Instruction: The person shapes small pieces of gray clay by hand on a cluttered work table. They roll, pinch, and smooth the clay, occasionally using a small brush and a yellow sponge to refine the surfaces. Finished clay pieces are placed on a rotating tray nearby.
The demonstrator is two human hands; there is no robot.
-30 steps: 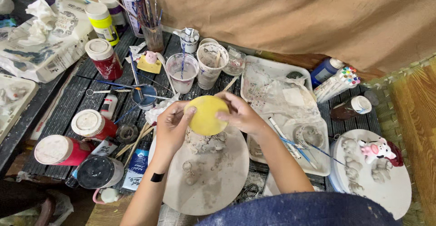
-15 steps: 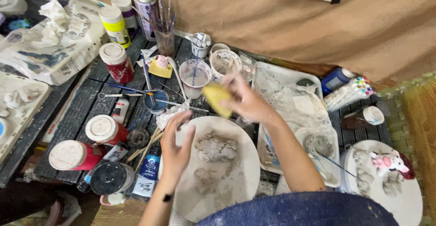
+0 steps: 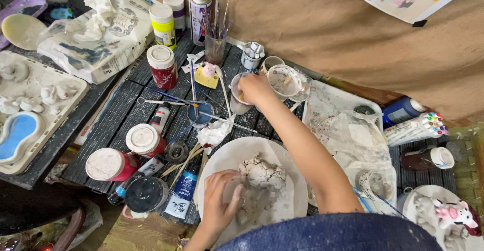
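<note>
I had my right hand point(image 3: 254, 88) reaching over the clear plastic cup point(image 3: 240, 96), fingers curled around something yellowish at its rim, seemingly dipping it; whether the cup held water I could not tell. My left hand point(image 3: 220, 200) lay half open on the white plate point(image 3: 290, 193), fingertips against the grey clay lump point(image 3: 262, 173). Next would come a careful carry back to the clay. Beside the cup, a glass jar point(image 3: 215, 44) held brushes.

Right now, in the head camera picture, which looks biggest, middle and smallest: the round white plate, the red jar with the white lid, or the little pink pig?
1. White plate, clearly largest.
2. Red jar.
3. Pink pig, smallest.
</note>
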